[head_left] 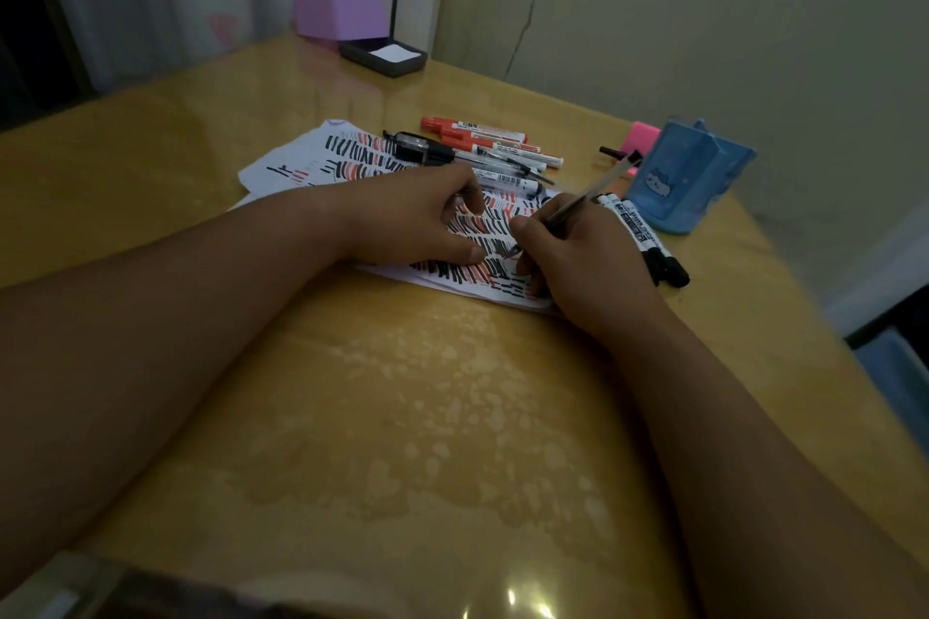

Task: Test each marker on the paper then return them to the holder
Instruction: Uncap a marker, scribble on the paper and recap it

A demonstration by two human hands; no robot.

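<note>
The wooden table (pixel 452 417) fills most of the frame, glossy and blotched with pale patches in the lower middle. My two forearms come in from the bottom corners and meet at the centre, where the paper (pixel 281 166) lies: white sheets, overlapping, crowded with rows of short black and red strokes. My left hand (pixel 417 221) rests on the paper, with the thumb flat and the bent fingertips pressing down, gripping nothing. Just right of it, my right hand (pixel 578 256) pinches a pen (pixel 588 196) between thumb and fingers. The pen is slim and clear-barrelled with a dark end pointing to the upper right, and its tip is down on the paper among the strokes. At the right of the frame stands the blue holder (pixel 683 176), with a small pale figure on its front and something pink (pixel 643 136) just behind it. Above the paper lie the red markers (pixel 482 136), white-bodied with red caps, side by side, and beside them the black pens (pixel 427 148). Between my right hand and the holder lie the black markers (pixel 643 236), white barrels with black caps pointing to the lower right. Far off in the upper left sit a purple box (pixel 337 15) and a dark tray (pixel 384 55) that holds a white slip.
</note>
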